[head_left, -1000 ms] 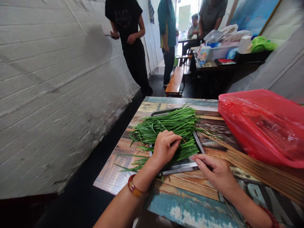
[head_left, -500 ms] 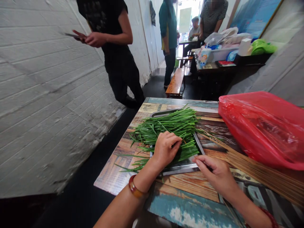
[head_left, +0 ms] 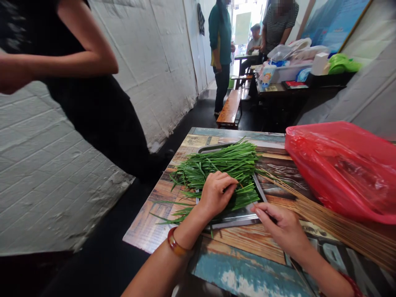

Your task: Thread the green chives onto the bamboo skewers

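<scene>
Long green garlic chives (head_left: 227, 159) lie heaped across a metal tray (head_left: 247, 218), with some leaves trailing over its left side. My left hand (head_left: 218, 192) rests on the near part of the heap, its fingers curled down on the chives; the fingertips are partly hidden. At the tray's near right corner, my right hand (head_left: 280, 225) is closed in a pinch on a thin bamboo skewer, whose shaft shows below the palm. A spread bundle of bamboo skewers (head_left: 337, 225) lies to the right, thin ends toward the tray.
A red plastic bag (head_left: 337, 165) stands on the wood-patterned table (head_left: 154, 218), behind the skewers. On the left a person in black (head_left: 102, 115) passes along the white wall. Farther back are a wooden bench (head_left: 230, 108), other people and a loaded side table (head_left: 278, 88).
The person in black has moved nearer and to the left, and the phone-like object they held is out of view. My hands and the chives look almost unchanged.
</scene>
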Motion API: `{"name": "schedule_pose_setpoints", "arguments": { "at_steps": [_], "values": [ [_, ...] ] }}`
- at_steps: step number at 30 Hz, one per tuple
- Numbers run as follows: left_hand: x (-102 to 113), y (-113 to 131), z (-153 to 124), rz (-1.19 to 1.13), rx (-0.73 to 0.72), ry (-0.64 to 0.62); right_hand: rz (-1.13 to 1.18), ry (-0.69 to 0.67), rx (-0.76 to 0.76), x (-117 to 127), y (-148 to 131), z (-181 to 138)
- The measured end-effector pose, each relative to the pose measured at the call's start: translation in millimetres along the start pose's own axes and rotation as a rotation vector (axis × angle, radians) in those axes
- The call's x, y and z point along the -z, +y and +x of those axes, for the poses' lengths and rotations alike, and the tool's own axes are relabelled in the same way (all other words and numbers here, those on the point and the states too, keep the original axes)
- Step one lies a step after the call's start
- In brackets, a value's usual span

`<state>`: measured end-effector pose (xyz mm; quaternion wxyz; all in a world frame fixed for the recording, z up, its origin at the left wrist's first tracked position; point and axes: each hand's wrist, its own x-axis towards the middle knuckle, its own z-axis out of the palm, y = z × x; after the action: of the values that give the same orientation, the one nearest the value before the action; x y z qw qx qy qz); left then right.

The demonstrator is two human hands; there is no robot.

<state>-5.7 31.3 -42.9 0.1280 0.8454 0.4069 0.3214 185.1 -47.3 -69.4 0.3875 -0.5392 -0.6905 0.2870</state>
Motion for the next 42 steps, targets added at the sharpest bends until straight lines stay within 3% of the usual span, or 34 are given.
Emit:
{"name": "schedule_pose_setpoints", "arguments": {
  "at_steps": [21,36,42],
  "values": [
    [0.0,1.7,-0.5,-0.049,0.029,0.01,0.017,-0.003,0.012,0.8,-0.7,0.2],
    [-0.3,1.2,-1.4,-0.051,-0.062,-0.01,-0.001,0.001,0.017,-0.2,2.5,-0.5],
    [2.3,3.5,1.4,-0.192,-0.046,-0.065,-0.007,0.02,-0.012,1.5,0.6,1.4]
  ]
}}
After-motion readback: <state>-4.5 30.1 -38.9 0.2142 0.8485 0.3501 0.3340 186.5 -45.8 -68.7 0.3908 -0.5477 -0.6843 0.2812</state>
